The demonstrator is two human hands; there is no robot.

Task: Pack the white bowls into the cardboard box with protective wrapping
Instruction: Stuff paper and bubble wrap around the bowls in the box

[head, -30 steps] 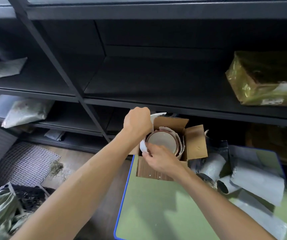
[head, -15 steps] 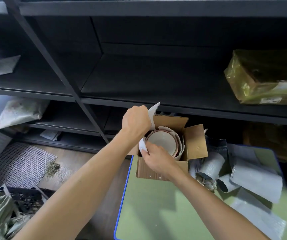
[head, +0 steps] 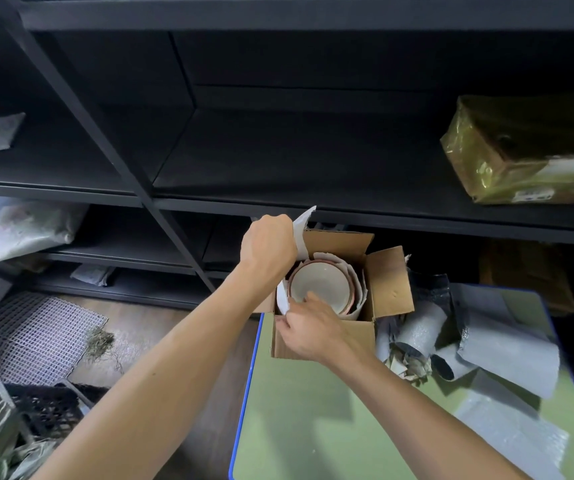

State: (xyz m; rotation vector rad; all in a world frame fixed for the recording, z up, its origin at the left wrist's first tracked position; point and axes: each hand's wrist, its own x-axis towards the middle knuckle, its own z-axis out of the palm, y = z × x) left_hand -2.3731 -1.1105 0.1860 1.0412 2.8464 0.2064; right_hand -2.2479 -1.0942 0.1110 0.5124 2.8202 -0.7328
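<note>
Your left hand (head: 268, 251) is clenched round the top edge of a white wrap sheet (head: 303, 226), lifting it above the far-left corner of the cardboard box (head: 361, 337). Your right hand (head: 313, 327) pinches the sheet's lower end at the near-left corner, fingertips reaching over the near rim of the bowl (head: 320, 284). The sheet runs down between bowl and left wall, a tight gap. 1 bowl shows, upright inside the box, white inside with a reddish rim; more white wrap curls round its far and right sides. Whether others lie beneath it, you cannot tell. All the flaps stand open, the right one spread toward a pile of foam sheets (head: 507, 348) touching that side. The box sits at the far-left corner of the table (head: 313, 427), its left wall at the blue edge. The dark shelf (head: 278, 161) edge runs just behind it, and green tabletop stretches toward you.
</note>
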